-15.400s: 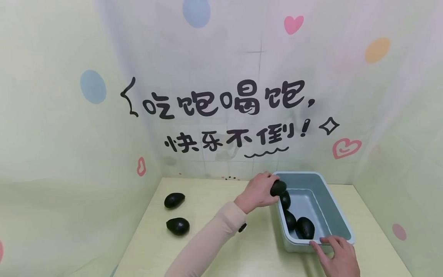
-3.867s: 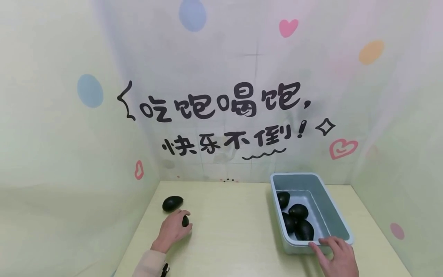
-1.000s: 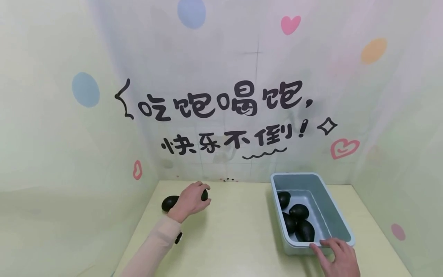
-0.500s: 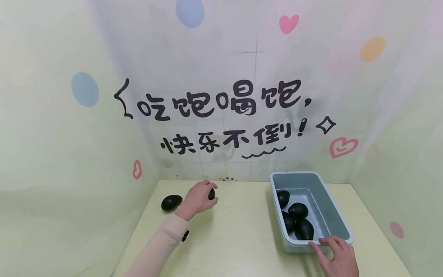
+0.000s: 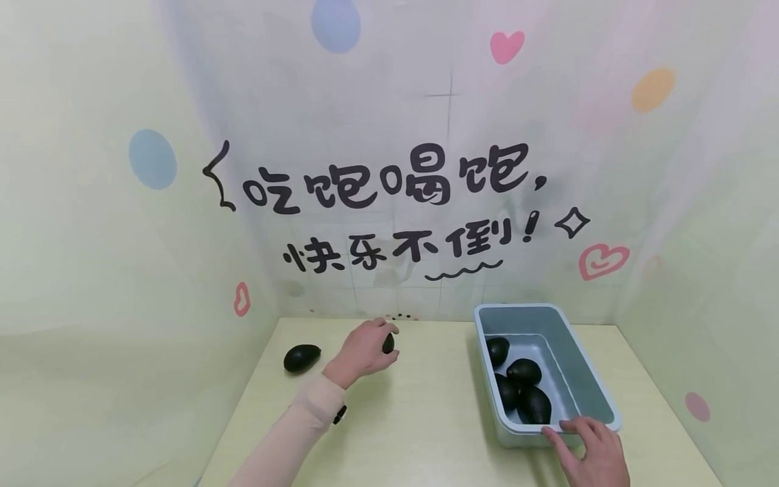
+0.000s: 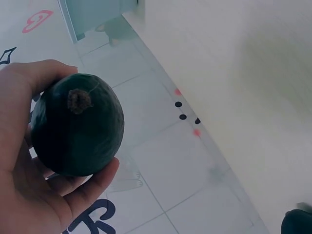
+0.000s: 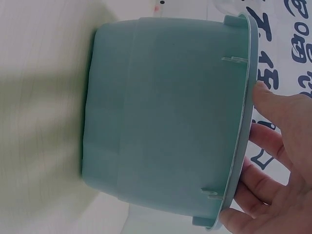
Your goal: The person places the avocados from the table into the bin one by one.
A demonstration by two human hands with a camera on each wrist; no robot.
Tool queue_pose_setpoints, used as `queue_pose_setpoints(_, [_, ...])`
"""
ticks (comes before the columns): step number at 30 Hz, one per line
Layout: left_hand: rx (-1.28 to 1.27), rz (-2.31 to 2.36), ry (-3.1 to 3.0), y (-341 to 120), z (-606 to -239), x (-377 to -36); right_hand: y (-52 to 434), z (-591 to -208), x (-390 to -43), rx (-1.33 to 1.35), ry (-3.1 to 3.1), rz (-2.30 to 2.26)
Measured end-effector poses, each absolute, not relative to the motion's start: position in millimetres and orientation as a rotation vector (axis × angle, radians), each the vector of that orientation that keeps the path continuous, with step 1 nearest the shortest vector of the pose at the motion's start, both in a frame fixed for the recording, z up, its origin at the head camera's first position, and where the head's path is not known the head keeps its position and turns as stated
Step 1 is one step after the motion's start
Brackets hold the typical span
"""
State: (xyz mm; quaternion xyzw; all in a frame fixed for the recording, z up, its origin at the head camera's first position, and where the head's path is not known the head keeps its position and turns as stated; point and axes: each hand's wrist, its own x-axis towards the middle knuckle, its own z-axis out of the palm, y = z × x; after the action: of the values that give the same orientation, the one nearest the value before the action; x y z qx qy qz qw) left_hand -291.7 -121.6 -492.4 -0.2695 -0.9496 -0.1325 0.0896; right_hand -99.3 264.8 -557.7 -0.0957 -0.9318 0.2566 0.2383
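My left hand point(image 5: 363, 350) holds a dark green avocado point(image 5: 388, 343) above the table, left of the bin. In the left wrist view the thumb and fingers curl round this avocado point(image 6: 80, 129), its stem end toward the camera. A light blue plastic bin point(image 5: 587, 379) stands at the right with several avocados point(image 5: 524, 372) inside, grouped along its left and near sides. My right hand point(image 5: 596, 454) grips the bin's near rim at its right corner. The right wrist view shows fingers and thumb on the rim point(image 7: 246, 122). One avocado point(image 5: 301, 358) lies on the table's left part.
The pale wooden table point(image 5: 420, 419) meets a printed cloth backdrop point(image 5: 389, 135) at the back and both sides. In the left wrist view a dark rounded piece, apparently the table avocado point(image 6: 296, 223), shows at the lower right corner.
My left hand picked up the nearer avocado at the left and has carried it rightward. The avocado held 15.4 seconds ago appears to be in the bin. My right hand stays on the rim.
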Motion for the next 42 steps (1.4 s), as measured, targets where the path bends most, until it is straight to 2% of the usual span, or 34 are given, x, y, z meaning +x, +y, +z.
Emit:
queue_pose_setpoints(18, [-0.885, -0.4, -2.808, -72, -470, -290, 267, -555, -99, -0.315, -2.594, 0.737])
queue_pose_setpoints(34, [-0.974, -0.37, -2.806, -27, -472, -287, 266, -558, -99, -0.292, -2.592, 0.743])
queue_pose_setpoints(42, [-0.986, -0.354, -2.803, -10, -473, -283, 267, -564, -102, -0.188, -2.475, 0.681])
